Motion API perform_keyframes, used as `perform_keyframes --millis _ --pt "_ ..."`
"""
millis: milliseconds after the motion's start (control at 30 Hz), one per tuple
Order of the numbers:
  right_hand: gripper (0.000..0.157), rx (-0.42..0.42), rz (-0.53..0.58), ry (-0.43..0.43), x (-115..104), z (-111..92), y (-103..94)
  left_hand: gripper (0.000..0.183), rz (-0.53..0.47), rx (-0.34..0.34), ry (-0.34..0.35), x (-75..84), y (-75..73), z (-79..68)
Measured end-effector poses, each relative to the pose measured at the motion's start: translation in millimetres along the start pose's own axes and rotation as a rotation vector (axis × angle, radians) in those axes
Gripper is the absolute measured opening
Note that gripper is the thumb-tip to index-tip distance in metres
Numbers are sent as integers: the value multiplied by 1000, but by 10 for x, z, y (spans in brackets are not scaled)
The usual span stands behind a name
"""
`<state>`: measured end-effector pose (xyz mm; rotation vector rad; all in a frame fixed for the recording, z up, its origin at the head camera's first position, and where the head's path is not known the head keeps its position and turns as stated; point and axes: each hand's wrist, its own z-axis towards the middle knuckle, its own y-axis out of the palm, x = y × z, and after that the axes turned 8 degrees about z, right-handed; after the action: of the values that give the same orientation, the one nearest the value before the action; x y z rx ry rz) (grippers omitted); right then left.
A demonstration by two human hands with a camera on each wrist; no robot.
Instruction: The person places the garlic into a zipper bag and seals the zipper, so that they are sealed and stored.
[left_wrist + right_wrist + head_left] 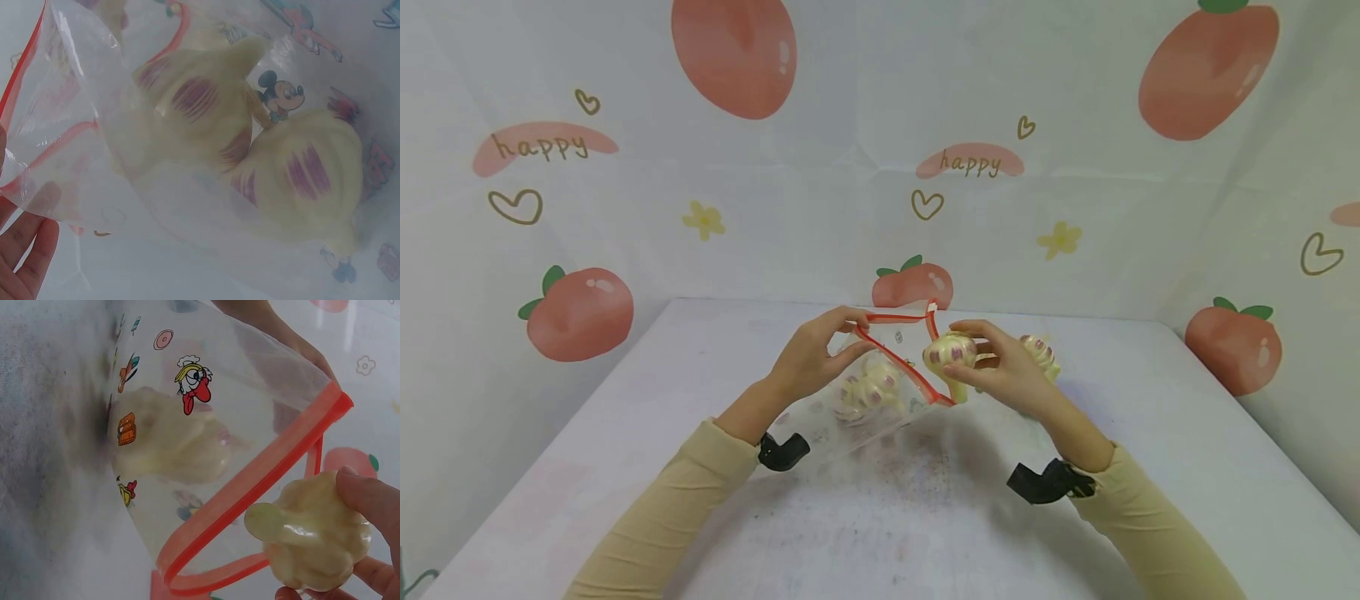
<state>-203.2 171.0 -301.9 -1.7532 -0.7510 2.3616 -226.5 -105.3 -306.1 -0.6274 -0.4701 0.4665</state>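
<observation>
My left hand (812, 354) pinches the red-edged rim of a clear plastic zip bag (250, 475) printed with small cartoon figures. The bag's mouth gapes toward the right. Inside it lie two model garlic bulbs, pale cream with purple patches; in the left wrist view one bulb (194, 100) leans against the other bulb (306, 169). Between thumb and fingers, my right hand (1003, 367) grips another garlic bulb (950, 352) right at the bag's mouth. Its stubby stem (262, 522) points toward the bag in the right wrist view.
Behind my right hand, a further garlic bulb (1040, 354) shows on the white table (880, 533), partly hidden. A white backdrop (850, 192) printed with red fruit, hearts and flowers rises at the table's back edge. Black straps with camera mounts sit at both wrists.
</observation>
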Motion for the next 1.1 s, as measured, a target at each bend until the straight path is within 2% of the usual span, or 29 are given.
perform_keyframes --millis 333,1100 --pt "55 5 -74 -70 1 24 63 26 0 7 19 -1 4 2" --pt "54 -12 -68 -79 1 101 149 27 3 -9 9 13 -1 -4"
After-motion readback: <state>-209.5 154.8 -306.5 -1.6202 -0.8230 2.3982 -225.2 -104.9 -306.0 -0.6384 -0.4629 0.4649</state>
